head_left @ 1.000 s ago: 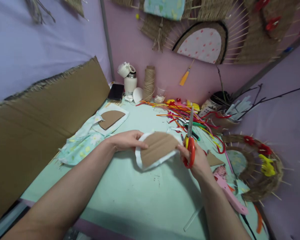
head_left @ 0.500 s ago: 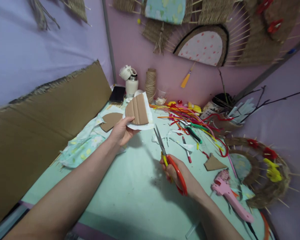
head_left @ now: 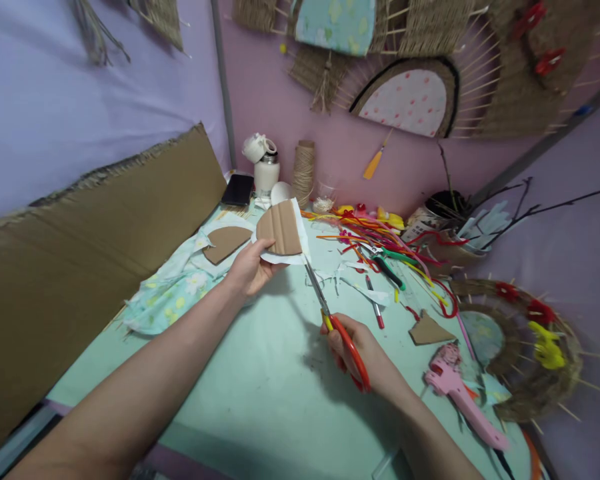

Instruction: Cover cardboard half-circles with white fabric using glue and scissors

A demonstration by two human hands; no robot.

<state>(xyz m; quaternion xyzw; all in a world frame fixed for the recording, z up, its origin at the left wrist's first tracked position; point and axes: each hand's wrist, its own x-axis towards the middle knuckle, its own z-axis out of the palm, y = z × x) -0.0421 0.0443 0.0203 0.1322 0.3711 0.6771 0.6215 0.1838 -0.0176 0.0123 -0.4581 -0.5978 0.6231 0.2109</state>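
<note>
The curved cardboard piece [head_left: 283,230], backed by a pale cloth [head_left: 301,227] that shows as a margin along its edges, is held above the bench [head_left: 260,400]. The left hand [head_left: 253,269] grips it at its lower left edge, thumb on top and fingers beneath. The right hand [head_left: 353,343] is closed round the red and yellow handles of the scissors [head_left: 325,305], whose tips point up at the lower right corner of the curved cardboard piece. The blades look narrow; whether they have bitten into the cloth is too fine to tell.

The step in hand looks like snipping the cloth margin at that corner. The next move seems to call for a steady left grip, with the blades set around cloth alone, clear of the cardboard edge. A second cardboard piece [head_left: 226,243] lies just left of the curved cardboard piece, and cloth scraps [head_left: 373,293] lie to its lower right
</note>
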